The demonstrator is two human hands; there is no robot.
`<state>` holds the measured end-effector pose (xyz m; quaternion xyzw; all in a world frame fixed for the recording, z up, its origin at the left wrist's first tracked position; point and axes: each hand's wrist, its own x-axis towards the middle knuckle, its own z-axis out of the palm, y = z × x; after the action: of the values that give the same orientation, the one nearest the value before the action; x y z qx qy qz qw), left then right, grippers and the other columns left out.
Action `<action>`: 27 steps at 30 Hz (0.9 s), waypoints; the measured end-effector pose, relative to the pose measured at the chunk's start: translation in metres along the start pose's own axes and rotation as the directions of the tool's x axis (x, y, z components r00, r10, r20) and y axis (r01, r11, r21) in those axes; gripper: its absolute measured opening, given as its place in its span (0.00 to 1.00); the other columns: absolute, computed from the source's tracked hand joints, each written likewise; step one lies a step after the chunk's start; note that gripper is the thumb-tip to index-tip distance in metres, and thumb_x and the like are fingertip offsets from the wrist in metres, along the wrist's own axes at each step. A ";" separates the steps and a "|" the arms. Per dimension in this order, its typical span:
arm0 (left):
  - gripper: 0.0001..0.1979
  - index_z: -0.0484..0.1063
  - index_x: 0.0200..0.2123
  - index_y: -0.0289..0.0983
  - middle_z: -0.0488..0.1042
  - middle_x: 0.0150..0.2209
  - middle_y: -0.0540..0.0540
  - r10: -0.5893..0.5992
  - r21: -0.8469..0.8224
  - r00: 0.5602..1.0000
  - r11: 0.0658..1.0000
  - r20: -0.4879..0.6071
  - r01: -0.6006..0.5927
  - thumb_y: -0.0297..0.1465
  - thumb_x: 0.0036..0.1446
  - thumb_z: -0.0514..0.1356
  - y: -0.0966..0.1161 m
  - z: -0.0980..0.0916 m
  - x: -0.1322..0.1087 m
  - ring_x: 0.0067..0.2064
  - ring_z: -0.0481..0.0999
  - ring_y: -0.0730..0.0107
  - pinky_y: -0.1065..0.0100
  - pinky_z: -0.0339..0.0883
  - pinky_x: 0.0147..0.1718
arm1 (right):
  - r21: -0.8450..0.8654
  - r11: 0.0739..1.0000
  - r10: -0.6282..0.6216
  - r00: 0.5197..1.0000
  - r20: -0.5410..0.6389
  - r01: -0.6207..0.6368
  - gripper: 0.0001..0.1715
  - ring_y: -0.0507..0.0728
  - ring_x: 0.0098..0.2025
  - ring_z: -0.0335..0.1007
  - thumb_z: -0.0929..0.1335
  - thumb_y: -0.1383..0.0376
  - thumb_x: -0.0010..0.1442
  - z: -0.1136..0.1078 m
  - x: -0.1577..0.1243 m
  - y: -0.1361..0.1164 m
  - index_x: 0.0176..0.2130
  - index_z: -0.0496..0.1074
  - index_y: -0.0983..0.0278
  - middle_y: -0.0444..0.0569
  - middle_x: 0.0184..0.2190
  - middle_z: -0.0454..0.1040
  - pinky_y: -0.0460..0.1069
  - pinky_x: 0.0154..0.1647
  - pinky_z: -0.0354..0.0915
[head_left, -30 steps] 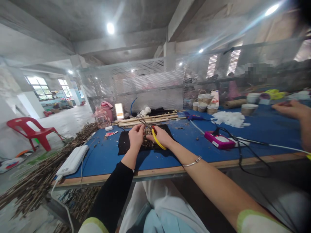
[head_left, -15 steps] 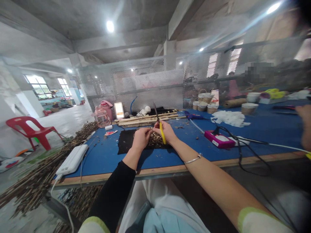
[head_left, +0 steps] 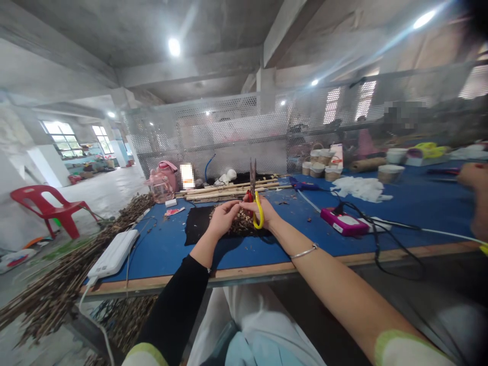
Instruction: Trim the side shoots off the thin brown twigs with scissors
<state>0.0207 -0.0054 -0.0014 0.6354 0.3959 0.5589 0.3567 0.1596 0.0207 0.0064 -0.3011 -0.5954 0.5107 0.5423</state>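
Note:
In my right hand [head_left: 265,212] are scissors [head_left: 253,178] with yellow and red handles, their blades pointing up and slightly parted. My left hand [head_left: 223,219] is closed in a pinch, its fingertips meeting those of my right hand; whatever sits between them is too small to make out. Beneath both hands lies a heap of dry brown plant bits [head_left: 238,226] on a black cloth [head_left: 196,223]. The cloth rests on the blue tabletop [head_left: 168,254] near its front edge.
Bamboo sticks [head_left: 229,193] lie behind the cloth. A blue glue gun [head_left: 305,185] and a purple power strip [head_left: 341,222] with cables are to the right. At left are a white power bank [head_left: 114,251] and bundled dry stalks [head_left: 49,284]. Another person's hand [head_left: 475,178] shows far right.
The scissors have turned in my right hand, so the blades now stand more upright and parted, with the red handle showing. My left hand stays at nearly the same place.

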 end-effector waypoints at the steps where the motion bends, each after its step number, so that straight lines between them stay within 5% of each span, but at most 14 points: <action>1: 0.17 0.74 0.39 0.35 0.76 0.36 0.45 -0.017 -0.029 1.000 0.999 0.011 0.018 0.38 0.47 0.59 0.000 0.001 0.000 0.32 0.71 0.70 0.70 0.64 0.32 | 0.039 0.999 0.024 1.000 0.011 -0.025 0.22 0.46 0.17 0.56 0.72 0.57 0.36 0.000 -0.001 -0.001 0.28 0.61 0.64 0.36 0.18 0.61 0.43 0.19 0.52; 6: 0.15 0.75 0.35 0.35 0.75 0.36 0.46 -0.017 -0.160 1.000 0.987 0.009 0.018 0.36 0.43 0.63 0.001 0.002 0.000 0.36 0.71 0.71 0.71 0.63 0.36 | 0.146 0.986 0.081 0.996 0.031 -0.085 0.25 0.45 0.17 0.56 0.74 0.58 0.33 0.003 0.000 -0.001 0.28 0.60 0.63 0.36 0.18 0.61 0.42 0.18 0.52; 10: 0.15 0.73 0.33 0.35 0.73 0.30 0.49 -0.169 -0.460 0.984 0.879 -0.061 0.123 0.37 0.42 0.64 0.003 -0.005 0.004 0.27 0.68 0.80 0.76 0.61 0.28 | 0.161 0.971 0.152 0.974 0.167 -0.179 0.25 0.44 0.16 0.49 0.69 0.47 0.42 0.007 -0.005 -0.006 0.26 0.59 0.63 0.36 0.17 0.57 0.40 0.14 0.48; 13: 0.12 0.72 0.33 0.36 0.72 0.32 0.49 -0.226 -0.658 0.974 0.738 -0.030 0.151 0.35 0.44 0.63 0.004 -0.014 0.008 0.26 0.67 0.83 0.78 0.60 0.26 | 0.133 0.922 0.295 0.883 0.366 -0.363 0.32 0.45 0.17 0.51 0.61 0.38 0.45 0.007 -0.020 -0.012 0.29 0.61 0.63 0.38 0.19 0.57 0.41 0.14 0.53; 16: 0.11 0.71 0.34 0.37 0.72 0.34 0.49 -0.239 -0.750 0.971 0.642 0.002 0.159 0.34 0.46 0.62 0.004 -0.019 0.010 0.29 0.69 0.81 0.78 0.62 0.27 | 0.003 0.911 0.357 0.793 0.493 -0.412 0.39 0.47 0.20 0.56 0.55 0.33 0.45 0.003 -0.040 -0.017 0.30 0.63 0.65 0.42 0.22 0.61 0.43 0.18 0.60; 27: 0.09 0.71 0.35 0.37 0.73 0.35 0.48 -0.256 -0.784 0.965 0.589 0.049 0.196 0.35 0.51 0.59 0.011 -0.023 0.009 0.31 0.70 0.80 0.76 0.63 0.28 | -0.259 0.857 0.515 0.756 0.403 -0.445 0.40 0.46 0.18 0.57 0.52 0.35 0.48 0.000 -0.069 -0.043 0.29 0.65 0.66 0.46 0.24 0.66 0.41 0.14 0.57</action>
<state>-0.0004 -0.0015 0.0149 0.3409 0.2023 0.6468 0.6516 0.1842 -0.0553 0.0228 -0.3537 -0.6445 0.6437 0.2125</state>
